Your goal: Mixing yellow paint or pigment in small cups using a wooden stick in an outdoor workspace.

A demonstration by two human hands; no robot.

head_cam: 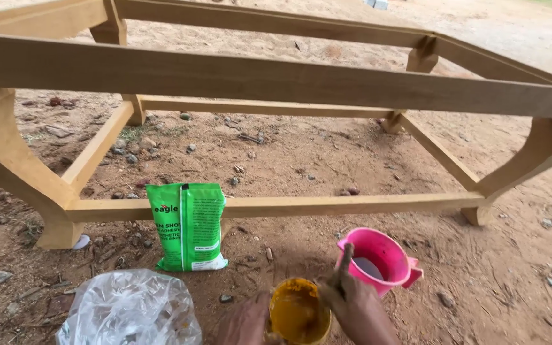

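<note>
At the bottom edge, my left hand [244,322] grips the side of a small round container [298,313] full of thick yellow-brown paste. My right hand [359,312] is shut on a thin stick [344,259] whose lower end sits at the container's rim. A pink plastic mug [381,259] with pale liquid inside stands on the sand just right of the container, close to my right hand.
A wooden furniture frame [276,80] with curved legs stands on sandy ground ahead. A green packet [188,225] leans against its lower front rail [327,204]. A crumpled clear plastic bag [129,310] lies at bottom left. Small stones are scattered about.
</note>
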